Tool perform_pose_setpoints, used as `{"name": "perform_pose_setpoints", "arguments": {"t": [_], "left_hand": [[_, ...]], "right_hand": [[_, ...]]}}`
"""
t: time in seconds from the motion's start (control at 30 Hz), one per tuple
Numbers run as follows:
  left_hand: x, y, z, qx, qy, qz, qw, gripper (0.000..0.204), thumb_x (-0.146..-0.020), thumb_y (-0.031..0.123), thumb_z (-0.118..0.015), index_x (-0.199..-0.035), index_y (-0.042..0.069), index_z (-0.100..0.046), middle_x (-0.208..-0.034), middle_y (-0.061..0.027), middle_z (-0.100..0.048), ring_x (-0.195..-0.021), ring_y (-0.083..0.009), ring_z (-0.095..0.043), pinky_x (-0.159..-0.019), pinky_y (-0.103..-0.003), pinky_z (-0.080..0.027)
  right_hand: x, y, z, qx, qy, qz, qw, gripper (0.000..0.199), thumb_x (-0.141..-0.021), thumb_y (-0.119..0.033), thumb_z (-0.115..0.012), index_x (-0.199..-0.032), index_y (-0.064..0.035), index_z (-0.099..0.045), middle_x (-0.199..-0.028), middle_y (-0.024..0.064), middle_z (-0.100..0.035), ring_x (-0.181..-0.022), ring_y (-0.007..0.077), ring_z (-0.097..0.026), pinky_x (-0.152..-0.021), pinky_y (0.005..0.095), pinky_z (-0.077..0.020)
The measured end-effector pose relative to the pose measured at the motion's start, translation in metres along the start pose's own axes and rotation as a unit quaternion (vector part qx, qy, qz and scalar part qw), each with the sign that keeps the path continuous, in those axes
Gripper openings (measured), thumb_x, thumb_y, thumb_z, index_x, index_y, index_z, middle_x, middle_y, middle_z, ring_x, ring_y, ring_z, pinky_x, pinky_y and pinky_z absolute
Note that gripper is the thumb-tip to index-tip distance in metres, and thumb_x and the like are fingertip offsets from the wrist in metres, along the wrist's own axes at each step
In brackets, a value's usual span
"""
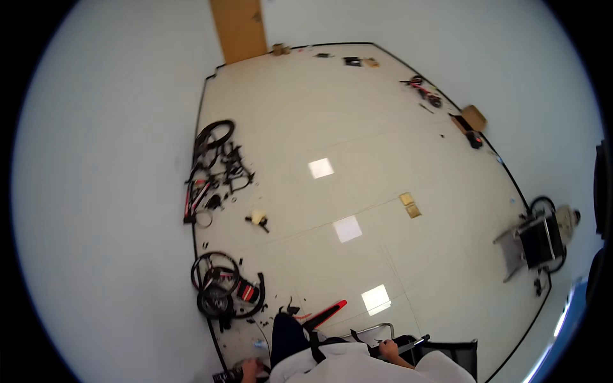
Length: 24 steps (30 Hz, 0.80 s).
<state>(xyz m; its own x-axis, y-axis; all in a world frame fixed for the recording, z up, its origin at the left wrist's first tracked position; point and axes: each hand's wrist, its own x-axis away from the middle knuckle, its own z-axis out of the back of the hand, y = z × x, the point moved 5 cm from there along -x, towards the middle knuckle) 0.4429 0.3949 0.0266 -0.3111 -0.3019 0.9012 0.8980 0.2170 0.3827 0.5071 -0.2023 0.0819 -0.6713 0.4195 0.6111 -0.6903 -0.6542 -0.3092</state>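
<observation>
At the lower left edge my left hand point(251, 369) is closed beside a dark object point(227, 376); what its fingers hold is too small to make out. My right hand point(388, 349) is closed around the near end of a silver tube point(412, 345) with a dark tip, which slants up to the right. Behind it is a black chair-like frame with mesh point(456, 352), and a bent metal tube point(377, 328) curves up just left of it. A long black piece with red edges point(327, 314) points away from my dark-clothed leg point(287, 335).
Wheels point(216, 271) and loose bicycle parts point(220, 169) lie along the left wall. A wheelchair point(541, 241) stands at the right wall. Small yellow packets point(410, 204) lie mid-floor. An open cardboard box point(472, 119) and a small red bike point(424, 91) are farther back, near a wooden door point(239, 29).
</observation>
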Motion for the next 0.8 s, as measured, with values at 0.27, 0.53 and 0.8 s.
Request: {"name": "perform_pose_setpoints", "arguments": {"t": [0.27, 0.53, 0.8], "left_hand": [[0.022, 0.113, -0.013, -0.025, 0.108, -0.001, 0.994, 0.029, -0.087, 0.023, -0.057, -0.101, -0.001, -0.064, -0.083, -0.0103, -0.067, -0.066, -0.0203, -0.065, -0.056, -0.033, -0.051], [-0.056, 0.212, -0.058, 0.072, 0.137, 0.065, 0.986, 0.027, -0.085, 0.021, -0.057, -0.095, -0.003, -0.063, -0.078, -0.0134, -0.066, -0.057, -0.0222, -0.062, -0.05, -0.035, -0.051], [-0.152, 0.485, -0.12, -0.022, 0.047, -0.156, 0.986, 0.028, -0.086, 0.026, -0.059, -0.091, -0.001, -0.065, -0.079, -0.0072, -0.067, -0.064, -0.0153, -0.063, -0.059, -0.029, -0.05]], "right_hand": [[-0.057, 0.013, -0.044, 0.048, -0.103, -0.05, 0.992, 0.025, -0.083, -0.028, -0.06, -0.09, -0.0066, -0.071, -0.082, 0.0148, -0.065, -0.078, 0.0299, -0.062, -0.068, 0.0405, -0.0489], [-0.185, -0.152, 0.029, 0.012, -0.074, 0.005, 0.997, 0.022, -0.083, -0.019, -0.053, -0.084, -0.0021, -0.067, -0.063, 0.0084, -0.055, -0.054, 0.0195, -0.05, -0.047, 0.0331, -0.0393], [-0.264, -0.312, 0.129, -0.223, -0.043, -0.06, 0.972, 0.019, -0.081, -0.014, -0.051, -0.08, 0.0008, -0.064, -0.051, 0.0046, -0.049, -0.038, 0.0145, -0.041, -0.035, 0.0297, -0.0334]]}}
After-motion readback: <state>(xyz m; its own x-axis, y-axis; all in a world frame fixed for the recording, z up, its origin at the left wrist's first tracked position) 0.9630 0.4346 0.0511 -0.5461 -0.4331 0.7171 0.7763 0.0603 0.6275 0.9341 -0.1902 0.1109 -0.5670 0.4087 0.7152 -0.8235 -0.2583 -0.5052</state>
